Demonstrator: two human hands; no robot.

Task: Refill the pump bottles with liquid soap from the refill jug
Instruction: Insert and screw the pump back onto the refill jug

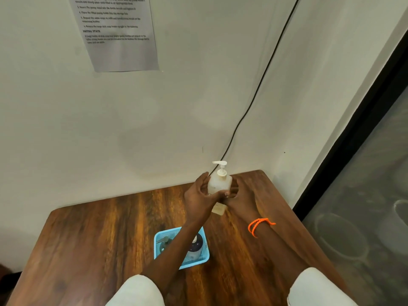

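Observation:
A translucent white pump bottle with a white pump head is held upright above the far part of the wooden table. My left hand wraps its left side with the thumb across the front. My right hand grips it from the right; an orange cord is tied around that wrist. The bottle's lower end shows pale yellowish liquid below my hands. No refill jug is in view.
A light blue mesh basket sits on the table under my left forearm, holding a dark-topped bottle and another partly hidden item. A black cable runs down the wall. A printed sheet hangs on the wall.

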